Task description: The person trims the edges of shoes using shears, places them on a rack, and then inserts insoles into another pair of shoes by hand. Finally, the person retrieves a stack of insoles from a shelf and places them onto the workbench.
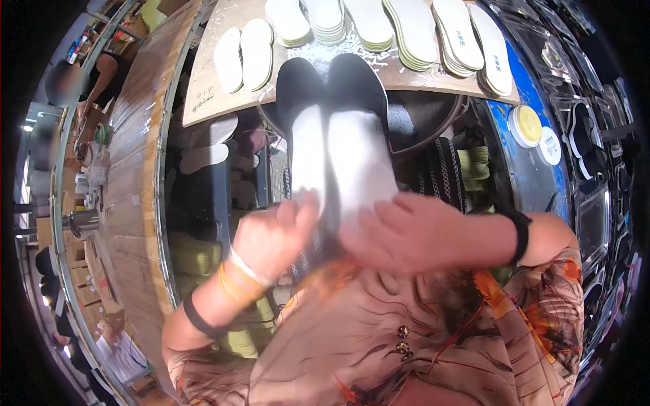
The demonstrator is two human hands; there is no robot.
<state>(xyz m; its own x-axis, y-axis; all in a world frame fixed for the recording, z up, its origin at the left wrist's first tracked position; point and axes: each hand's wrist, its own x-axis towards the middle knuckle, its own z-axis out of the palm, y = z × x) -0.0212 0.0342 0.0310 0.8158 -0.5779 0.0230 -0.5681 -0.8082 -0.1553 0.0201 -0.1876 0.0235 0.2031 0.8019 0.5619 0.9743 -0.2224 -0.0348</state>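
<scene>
Shoes (335, 135), black with white insoles, point to 12 o'clock; left hand (274, 237) and right hand (406, 233) grip their heels.

I see two shoes (332, 88) with matt black cloth uppers, their white linings (338, 162) soft and fabric-like. My left hand (274, 237) and right hand (406, 233) press on that lining. The board (203, 88) behind looks like plain, unvarnished wood, dull and slightly rough. The stacked insoles (413, 30) on it seem smooth, pale foam. A round lid (526, 125) looks like glossy plastic. My blouse (420, 338) is thin, printed cloth.
</scene>
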